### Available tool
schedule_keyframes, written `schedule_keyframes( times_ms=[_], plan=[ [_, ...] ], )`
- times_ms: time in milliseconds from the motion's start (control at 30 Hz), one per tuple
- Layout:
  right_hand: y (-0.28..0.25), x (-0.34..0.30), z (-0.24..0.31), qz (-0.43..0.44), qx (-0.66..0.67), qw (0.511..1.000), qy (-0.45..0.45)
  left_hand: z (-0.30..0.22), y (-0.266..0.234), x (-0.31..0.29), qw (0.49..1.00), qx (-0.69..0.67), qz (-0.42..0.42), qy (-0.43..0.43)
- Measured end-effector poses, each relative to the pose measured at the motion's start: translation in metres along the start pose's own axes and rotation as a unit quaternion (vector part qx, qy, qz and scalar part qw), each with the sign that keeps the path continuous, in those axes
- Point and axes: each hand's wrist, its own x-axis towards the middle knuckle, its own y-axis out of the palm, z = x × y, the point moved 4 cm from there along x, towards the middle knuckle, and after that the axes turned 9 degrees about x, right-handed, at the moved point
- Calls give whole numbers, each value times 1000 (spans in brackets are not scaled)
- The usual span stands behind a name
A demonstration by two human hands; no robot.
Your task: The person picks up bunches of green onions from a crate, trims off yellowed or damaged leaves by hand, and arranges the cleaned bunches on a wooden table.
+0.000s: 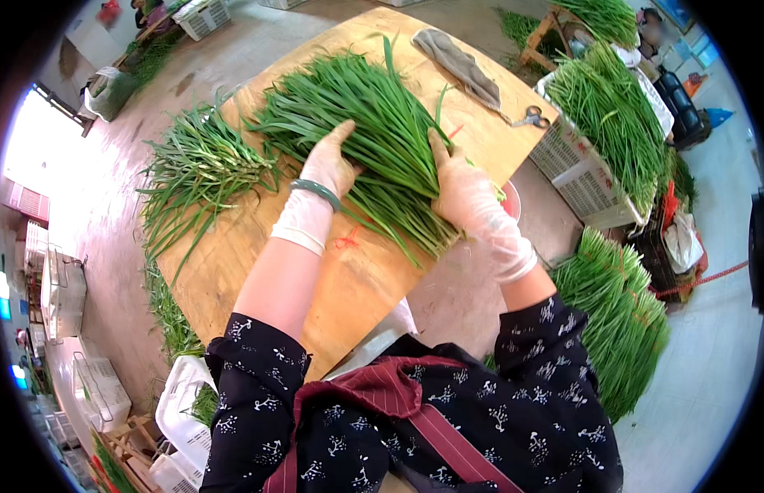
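A large bunch of garlic chives (365,115) lies across the wooden tabletop (316,287), leaf tips toward the far left and cut ends toward the near right. My left hand (328,168), in a thin pale glove with a green bangle at the wrist, grips the near-left side of the bunch, thumb on top. On the other side my gloved right hand (464,187) clasps the stems near their cut ends. The fingers of both hands are partly hidden under the leaves. A red tie (346,240) lies on the wood just below the bunch.
A smaller chive pile (205,160) hangs over the table's left edge. A grey cloth (456,66) and scissors (531,117) lie at the far right. Right of the table stand a white crate (575,168) heaped with chives and a tall green stack (616,320). A white basket (180,411) sits lower left.
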Motion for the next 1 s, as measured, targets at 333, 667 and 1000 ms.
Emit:
schedule_keyframes(
  times_ms=[333,667,1000],
  plan=[
    [21,-3,23,-46,-113,992,39,-34,29,-81,694,456,-52,555],
    [-7,-5,-14,15,148,987,-64,22,35,-11,393,789,-105,461],
    [-11,-9,-10,4,90,995,-46,43,65,-29,363,786,92,491]
  ],
)
